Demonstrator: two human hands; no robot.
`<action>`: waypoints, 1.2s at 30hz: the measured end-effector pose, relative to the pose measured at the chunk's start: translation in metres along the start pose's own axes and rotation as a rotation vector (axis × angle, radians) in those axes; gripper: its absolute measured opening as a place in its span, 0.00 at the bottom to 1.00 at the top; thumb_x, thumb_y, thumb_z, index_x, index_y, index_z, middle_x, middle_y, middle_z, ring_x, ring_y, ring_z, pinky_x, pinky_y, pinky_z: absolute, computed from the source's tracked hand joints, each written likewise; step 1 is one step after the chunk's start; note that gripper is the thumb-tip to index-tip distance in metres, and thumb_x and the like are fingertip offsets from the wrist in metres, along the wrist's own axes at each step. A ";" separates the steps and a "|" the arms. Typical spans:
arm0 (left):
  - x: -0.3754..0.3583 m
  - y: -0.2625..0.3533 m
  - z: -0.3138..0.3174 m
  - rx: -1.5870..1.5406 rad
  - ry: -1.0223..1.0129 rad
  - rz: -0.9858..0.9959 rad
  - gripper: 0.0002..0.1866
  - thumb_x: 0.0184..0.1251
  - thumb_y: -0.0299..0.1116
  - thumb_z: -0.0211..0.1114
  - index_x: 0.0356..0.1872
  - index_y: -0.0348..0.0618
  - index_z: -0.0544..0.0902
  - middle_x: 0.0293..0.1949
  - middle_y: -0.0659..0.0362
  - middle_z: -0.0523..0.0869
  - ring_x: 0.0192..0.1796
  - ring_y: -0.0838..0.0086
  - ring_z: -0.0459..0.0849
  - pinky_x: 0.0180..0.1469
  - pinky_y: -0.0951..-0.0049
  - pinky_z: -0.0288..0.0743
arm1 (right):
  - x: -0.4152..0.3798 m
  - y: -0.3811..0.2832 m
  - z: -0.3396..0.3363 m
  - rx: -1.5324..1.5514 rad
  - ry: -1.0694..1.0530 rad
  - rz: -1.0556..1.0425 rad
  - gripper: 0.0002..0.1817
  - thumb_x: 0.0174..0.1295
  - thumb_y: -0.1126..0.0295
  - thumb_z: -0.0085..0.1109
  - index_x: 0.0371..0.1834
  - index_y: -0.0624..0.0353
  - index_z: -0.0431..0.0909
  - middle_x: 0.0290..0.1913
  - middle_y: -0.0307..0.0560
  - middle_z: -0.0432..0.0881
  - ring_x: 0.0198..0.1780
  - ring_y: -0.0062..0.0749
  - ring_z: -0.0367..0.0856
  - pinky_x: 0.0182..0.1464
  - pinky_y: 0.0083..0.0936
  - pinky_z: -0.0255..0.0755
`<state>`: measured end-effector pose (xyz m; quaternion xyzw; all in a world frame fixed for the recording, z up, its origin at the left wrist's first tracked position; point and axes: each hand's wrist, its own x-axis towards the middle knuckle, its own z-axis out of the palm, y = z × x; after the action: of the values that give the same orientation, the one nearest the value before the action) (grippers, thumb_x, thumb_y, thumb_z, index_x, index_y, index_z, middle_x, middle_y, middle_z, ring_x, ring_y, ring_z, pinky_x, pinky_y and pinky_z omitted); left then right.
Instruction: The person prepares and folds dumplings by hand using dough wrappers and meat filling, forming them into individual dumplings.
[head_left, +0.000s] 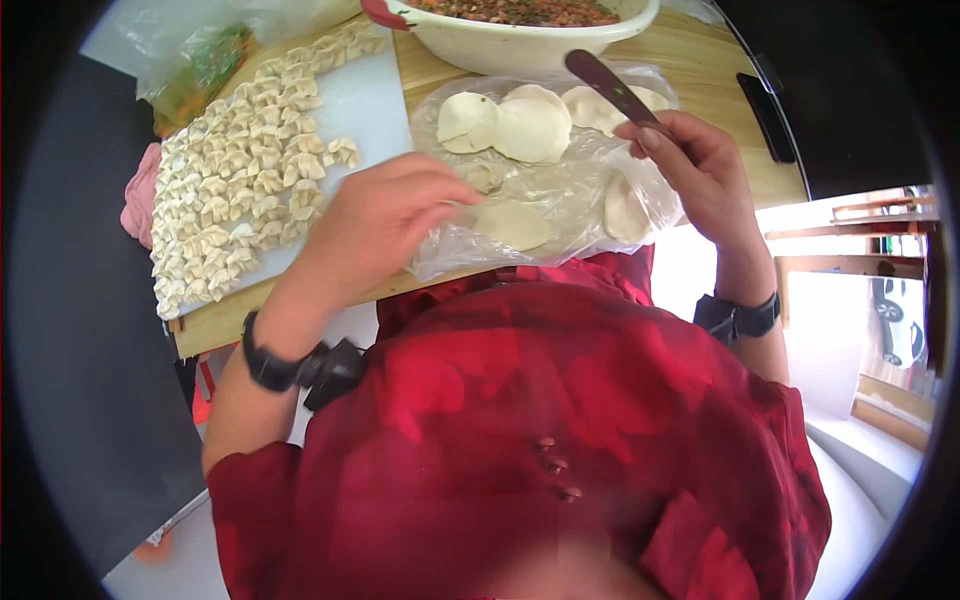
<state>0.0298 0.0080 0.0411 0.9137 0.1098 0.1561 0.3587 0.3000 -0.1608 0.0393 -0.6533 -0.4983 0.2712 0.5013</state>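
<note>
My right hand [695, 165] is closed round a dark brown, flat spreader [610, 88] with a rounded end, which slants up to the left over the plastic sheet [575, 185]. My left hand [385, 220] hovers at the sheet's left side, fingers stretched and slightly curved, thumb apart. Just past its fingertips sits a small folded piece of dough [484, 177], and close by lies a round dumpling wrapper [512, 225]. More wrappers [533, 130] overlap along the back of the sheet. Another wrapper [627, 208] rests under my right hand's side.
Rows of folded dumplings [240, 180] cover much of a white board [365, 105] at left. A white basin [520, 45] of chopped filling [520, 12] stands at the back. A phone [766, 118] lies by the table's right edge. A plastic bag [200, 70] is at back left.
</note>
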 end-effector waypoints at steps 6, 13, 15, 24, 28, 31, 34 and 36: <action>0.051 -0.013 0.050 0.174 -0.314 0.122 0.17 0.51 0.27 0.72 0.44 0.41 0.82 0.38 0.54 0.83 0.42 0.59 0.83 0.45 0.63 0.77 | 0.008 -0.013 -0.006 -0.057 0.009 -0.085 0.11 0.69 0.69 0.57 0.45 0.63 0.85 0.33 0.35 0.82 0.36 0.15 0.75 0.40 0.17 0.70; 0.050 -0.006 0.040 0.245 -0.190 0.036 0.14 0.51 0.25 0.72 0.38 0.39 0.79 0.35 0.57 0.84 0.40 0.65 0.84 0.46 0.68 0.78 | 0.010 -0.019 -0.014 0.047 -0.041 0.041 0.12 0.67 0.65 0.61 0.44 0.63 0.85 0.32 0.32 0.81 0.35 0.12 0.74 0.38 0.15 0.68; 0.056 -0.006 0.031 0.065 -0.124 -0.051 0.12 0.54 0.25 0.72 0.39 0.39 0.79 0.36 0.58 0.85 0.40 0.69 0.84 0.45 0.70 0.78 | 0.014 -0.021 -0.005 0.151 -0.100 0.230 0.14 0.64 0.62 0.67 0.43 0.63 0.85 0.30 0.29 0.79 0.35 0.09 0.72 0.38 0.14 0.67; 0.077 0.015 0.004 -0.808 0.090 -0.287 0.09 0.69 0.28 0.64 0.45 0.36 0.77 0.38 0.58 0.87 0.40 0.80 0.85 0.41 0.78 0.80 | 0.043 -0.026 0.047 0.418 -0.126 0.238 0.21 0.54 0.60 0.75 0.46 0.62 0.82 0.31 0.33 0.78 0.34 0.15 0.75 0.38 0.16 0.71; 0.075 0.015 0.000 -0.974 0.126 -0.368 0.12 0.70 0.29 0.63 0.51 0.36 0.77 0.41 0.58 0.87 0.41 0.78 0.86 0.42 0.76 0.83 | 0.048 -0.025 0.036 0.625 -0.204 0.376 0.18 0.58 0.62 0.72 0.47 0.62 0.82 0.29 0.32 0.78 0.30 0.13 0.73 0.32 0.14 0.67; 0.074 0.011 0.004 -1.087 0.147 -0.393 0.15 0.70 0.31 0.64 0.54 0.38 0.77 0.43 0.58 0.86 0.43 0.77 0.86 0.43 0.75 0.83 | 0.047 -0.025 0.034 0.621 -0.184 0.365 0.16 0.61 0.64 0.68 0.47 0.62 0.81 0.30 0.32 0.80 0.29 0.11 0.72 0.30 0.14 0.65; 0.076 0.012 0.010 -1.240 0.141 -0.419 0.14 0.69 0.32 0.65 0.52 0.39 0.78 0.44 0.59 0.86 0.44 0.78 0.85 0.44 0.75 0.83 | 0.048 -0.027 0.038 0.530 -0.125 0.295 0.14 0.63 0.66 0.66 0.47 0.63 0.81 0.32 0.36 0.82 0.31 0.11 0.74 0.31 0.15 0.68; 0.077 0.016 0.014 -1.216 0.127 -0.468 0.15 0.68 0.32 0.66 0.53 0.40 0.78 0.44 0.59 0.86 0.44 0.77 0.86 0.44 0.74 0.83 | 0.048 -0.024 0.045 0.511 -0.126 0.220 0.13 0.63 0.67 0.65 0.46 0.64 0.81 0.33 0.37 0.82 0.32 0.12 0.75 0.33 0.16 0.69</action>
<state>0.1073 0.0121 0.0581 0.4888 0.2187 0.1618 0.8289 0.2699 -0.0998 0.0525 -0.5380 -0.3702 0.4807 0.5852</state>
